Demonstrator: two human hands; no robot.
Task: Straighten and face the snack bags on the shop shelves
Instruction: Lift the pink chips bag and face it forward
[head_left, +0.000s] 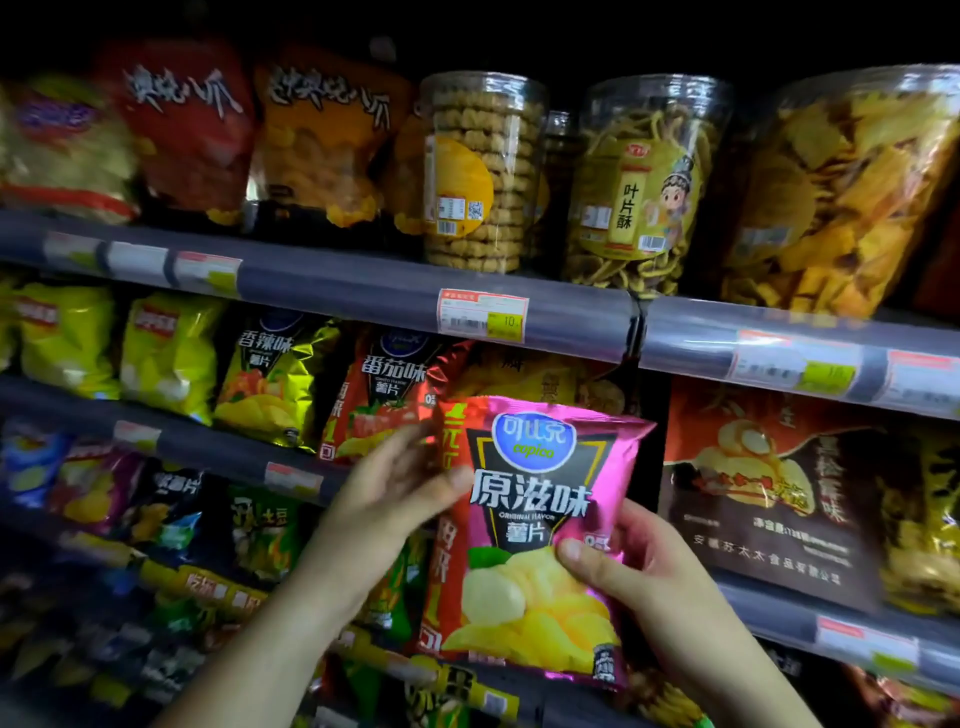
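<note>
Centrally, pink chip bag (540, 525) held upright before the middle shelf (218, 441), label outward, right hand (639, 571) clamped on its lower right edge, left hand (400, 493) gripping its upper left edge, red tomato bag (389, 400) just behind.

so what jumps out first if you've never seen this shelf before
The bright pink chip bag at centre, held facing the camera by the left hand at its left edge and the right hand at its lower right corner. Next come the clear tubs of biscuits and crisps on the top shelf, right of centre.
</note>
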